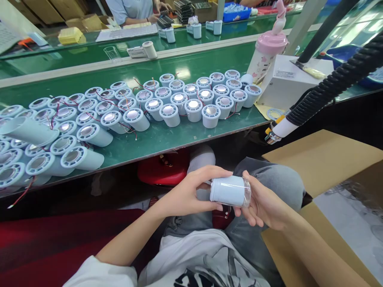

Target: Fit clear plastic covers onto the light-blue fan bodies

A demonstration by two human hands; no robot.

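Above my lap I hold a light blue cylindrical housing [228,190] lying sideways, with a clear plastic cup-like cover around its right end. My left hand [191,191] grips the left end between thumb and fingers. At the other end, my right hand [260,199] holds the clear cover, thumb on top and fingers beneath. On the green bench ahead stand many similar blue housings [194,111], several with thin red and black wires and round silver discs on top. Some at the left lie tilted, and one blue tube [30,130] rests across others.
A black corrugated hose with a metal nozzle [273,138] hangs at the right, near a pale box-shaped stand [283,79] and a pink-lidded bottle [269,48]. An open cardboard box [326,159] sits beside my right leg. Across the bench, a co-worker's hands [158,12] handle dark parts.
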